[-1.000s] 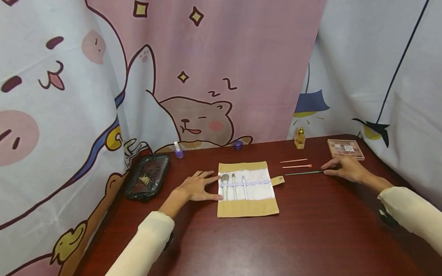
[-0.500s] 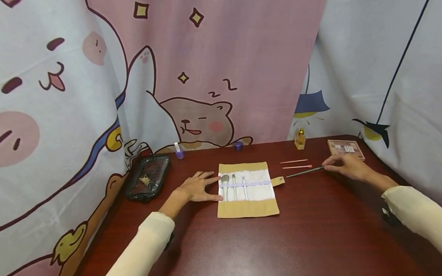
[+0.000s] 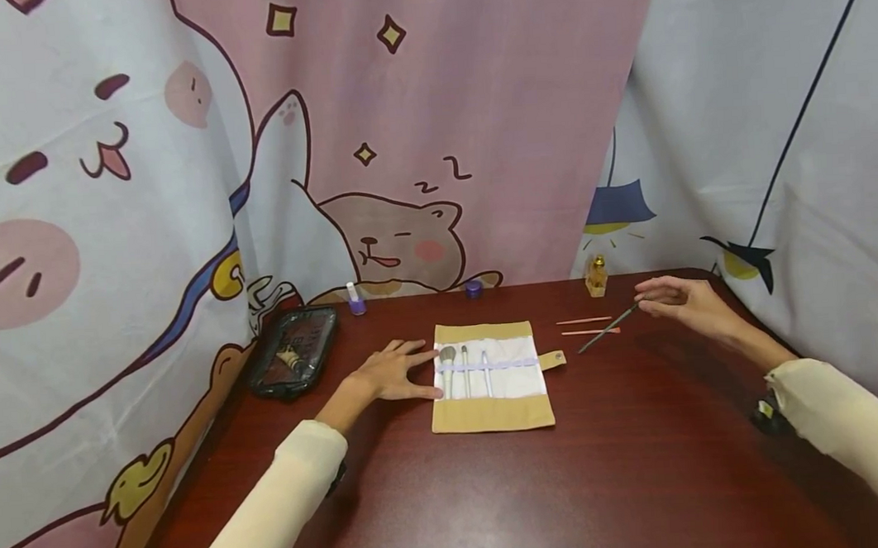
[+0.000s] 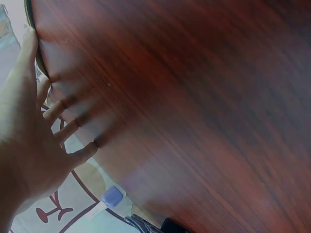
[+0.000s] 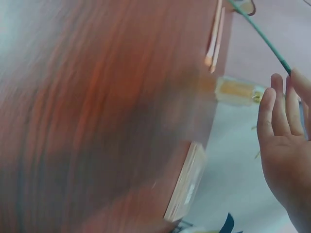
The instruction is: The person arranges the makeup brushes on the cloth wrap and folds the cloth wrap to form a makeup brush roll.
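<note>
Green brush (image 3: 607, 330) now lifted off desk (image 3: 643, 478), pinched by right hand (image 3: 682, 303) fingers. Left hand (image 3: 388, 374) kept flat, fingers spread, on roll (image 3: 491, 412).

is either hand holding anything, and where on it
The right hand pinches the thin dark brush at its far handle end; the left hand holds nothing.

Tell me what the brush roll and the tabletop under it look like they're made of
The brush roll looks like cloth: matte tan fabric with a white inner panel and a soft snap tab, lying flat. The table looks like dark reddish wood or wood-look laminate, with visible grain streaks and a mild sheen; which of the two, the pictures cannot settle.
</note>
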Motion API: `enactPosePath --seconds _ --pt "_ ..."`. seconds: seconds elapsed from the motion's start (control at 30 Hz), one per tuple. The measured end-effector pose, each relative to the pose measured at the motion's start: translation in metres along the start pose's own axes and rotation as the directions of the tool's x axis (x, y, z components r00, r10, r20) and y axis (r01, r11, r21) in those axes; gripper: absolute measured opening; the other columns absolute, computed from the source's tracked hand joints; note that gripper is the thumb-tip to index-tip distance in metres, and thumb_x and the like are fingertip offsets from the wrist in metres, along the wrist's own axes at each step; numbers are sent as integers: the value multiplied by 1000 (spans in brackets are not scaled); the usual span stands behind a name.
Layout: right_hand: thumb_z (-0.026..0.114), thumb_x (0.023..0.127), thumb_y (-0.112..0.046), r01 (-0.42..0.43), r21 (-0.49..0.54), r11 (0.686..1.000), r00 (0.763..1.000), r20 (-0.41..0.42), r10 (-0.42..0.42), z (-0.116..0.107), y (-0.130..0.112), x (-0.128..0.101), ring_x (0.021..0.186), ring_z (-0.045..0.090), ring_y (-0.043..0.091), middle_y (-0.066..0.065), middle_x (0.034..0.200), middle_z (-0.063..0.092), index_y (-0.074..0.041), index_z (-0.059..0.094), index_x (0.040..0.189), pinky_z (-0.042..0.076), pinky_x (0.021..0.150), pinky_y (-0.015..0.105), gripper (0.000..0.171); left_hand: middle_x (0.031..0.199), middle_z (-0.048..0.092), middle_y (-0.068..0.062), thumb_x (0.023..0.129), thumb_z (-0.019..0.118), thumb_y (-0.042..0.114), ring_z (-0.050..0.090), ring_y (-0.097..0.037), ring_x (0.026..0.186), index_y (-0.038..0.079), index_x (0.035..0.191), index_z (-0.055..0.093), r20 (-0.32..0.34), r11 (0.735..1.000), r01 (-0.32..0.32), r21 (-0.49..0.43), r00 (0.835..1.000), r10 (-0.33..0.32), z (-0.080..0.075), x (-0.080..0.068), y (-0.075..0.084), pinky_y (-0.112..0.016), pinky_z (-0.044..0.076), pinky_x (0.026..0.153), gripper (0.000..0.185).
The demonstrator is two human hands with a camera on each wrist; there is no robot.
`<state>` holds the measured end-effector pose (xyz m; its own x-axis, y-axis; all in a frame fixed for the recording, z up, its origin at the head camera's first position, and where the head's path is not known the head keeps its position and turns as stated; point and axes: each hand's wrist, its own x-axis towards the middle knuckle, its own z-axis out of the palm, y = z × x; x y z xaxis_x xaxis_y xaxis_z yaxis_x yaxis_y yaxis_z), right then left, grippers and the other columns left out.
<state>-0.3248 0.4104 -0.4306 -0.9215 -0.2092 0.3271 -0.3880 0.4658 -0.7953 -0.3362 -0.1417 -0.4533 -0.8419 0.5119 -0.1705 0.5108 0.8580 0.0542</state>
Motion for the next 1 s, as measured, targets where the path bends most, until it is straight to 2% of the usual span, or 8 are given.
enactPosePath --seconds 0.03,0.13,0.27,0.33,0.5,0.67,0.83,1.0 --pt "71 99 -8 -20 43 999 1000 2 20 1 -3 1 97 73 4 -1 113 77 0 63 135 59 76 24 37 170 29 1 83 55 87 28 -29 153 41 162 35 0 1000 1 -2 1000 -1 0 0 0 -61 37 114 93" --pt "66 104 -15 -72 85 994 997 -1 73 6 -12 3 97 74 6 -8 116 76 -5 58 141 59 75 25 40 170 28 1 82 55 87 28 -28 153 42 162 34 3 1000 2 -9 1000 -2 1 -1 1 -61 36 114 94" --pt "64 105 -17 -90 139 986 996 -14 92 13 -25 10 96 74 6 -3 122 75 -10 55 143 58 73 26 39 170 27 2 81 54 89 27 -27 153 43 162 33 11 1000 8 -2 1000 -8 2 1 1 -62 35 115 95" --pt "64 105 -14 -62 188 980 997 -26 68 18 -31 16 97 74 7 -1 121 76 -7 55 139 59 75 27 36 171 27 2 81 53 90 27 -27 154 43 162 33 12 1000 10 0 1000 -10 2 1 0 -62 35 115 96" --pt "68 101 -6 16 259 966 998 -58 -1 35 -46 33 98 74 10 -1 116 77 10 59 128 60 80 29 33 170 27 3 81 54 89 27 -27 154 44 162 34 5 1000 13 -3 1000 -13 2 2 0 -61 35 115 95" --pt "69 101 -11 22 215 976 999 -46 -12 52 -61 47 97 74 10 -1 115 77 9 65 128 59 77 26 34 170 27 3 81 54 89 26 -27 154 44 162 33 2 1000 12 2 1000 -12 3 2 -1 -61 35 115 94" --pt "70 102 -21 -30 149 988 999 -26 35 70 -75 58 93 72 8 -5 114 77 0 68 133 59 76 25 38 171 27 2 82 54 89 26 -27 154 44 162 33 -1 1000 7 -3 1000 -7 3 2 -2 -61 35 114 94" --pt "71 101 -24 -7 84 996 1000 8 6 86 -84 69 94 72 8 4 121 75 -5 68 134 58 76 26 38 171 26 4 82 53 90 26 -27 154 44 161 33 -3 1000 8 4 1000 -8 3 2 -2 -61 35 114 94"
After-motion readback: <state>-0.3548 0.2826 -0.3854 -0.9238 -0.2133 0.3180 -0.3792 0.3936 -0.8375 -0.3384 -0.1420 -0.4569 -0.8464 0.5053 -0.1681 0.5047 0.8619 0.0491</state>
